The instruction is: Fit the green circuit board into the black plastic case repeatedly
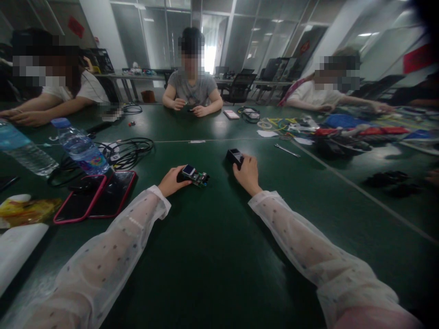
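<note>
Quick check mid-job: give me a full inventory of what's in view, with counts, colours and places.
Circuit board: 1, green with a small screen, in the left hand
Box: 1, black, in the right hand
Table: green, under everything
Phones: 2, black with pinkish-red edges, left
Bottles: 2, clear with blue, left
Cables: black, count unclear, behind the phones
Wrapper: 1, yellow, far left
White object: 1, lower left
Pale phone: 1, far side
Wrench: 1, silvery, right
Clutter: mixed colours, too blurred to count, right
People: at least 3, across the table
Left hand: 1, white sleeve
Right hand: 1, white sleeve
</note>
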